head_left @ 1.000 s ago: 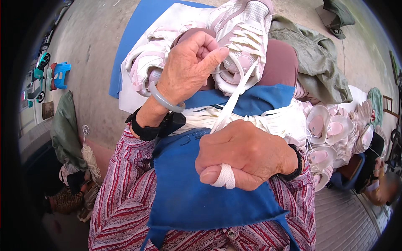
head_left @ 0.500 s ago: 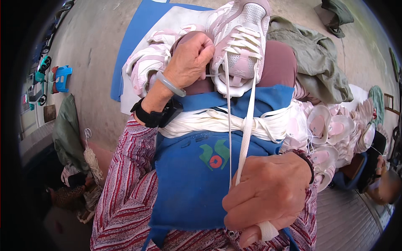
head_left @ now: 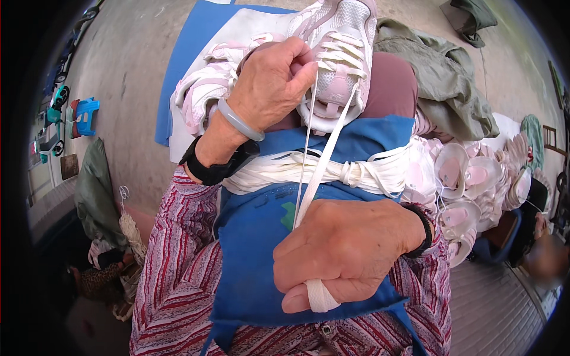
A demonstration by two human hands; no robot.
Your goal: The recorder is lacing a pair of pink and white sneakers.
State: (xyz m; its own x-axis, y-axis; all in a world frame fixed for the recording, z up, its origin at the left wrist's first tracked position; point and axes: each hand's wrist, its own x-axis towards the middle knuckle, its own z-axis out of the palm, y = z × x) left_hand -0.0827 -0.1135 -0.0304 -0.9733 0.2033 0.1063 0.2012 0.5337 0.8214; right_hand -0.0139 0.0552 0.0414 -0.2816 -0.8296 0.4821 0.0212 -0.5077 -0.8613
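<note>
Looks like lace tightening: right hand (head_left: pixel 344 252) clamped on the white laces (head_left: pixel 341 121), pulled taut from the shoe (head_left: pixel 338 89) at the knees (head_left: pixel 395 86). Left hand (head_left: pixel 273 83) curled beside it; can't tell if gripping. Next pull probably needs even tension. Blue apron (head_left: pixel 255 249) over lap, concrete floor (head_left: pixel 142 71) around.

Left: 1 blue plastic stool (head_left: pixel 88 117) on concrete ground (head_left: pixel 136 77), teal scooter (head_left: pixel 61 95) just beside, green tarp (head_left: pixel 95 190) bunched below. Right: crumpled olive cloth (head_left: pixel 430 74), dark green cloth (head_left: pixel 473 19) farther off, grey brick paving (head_left: pixel 484 291) lower down.
</note>
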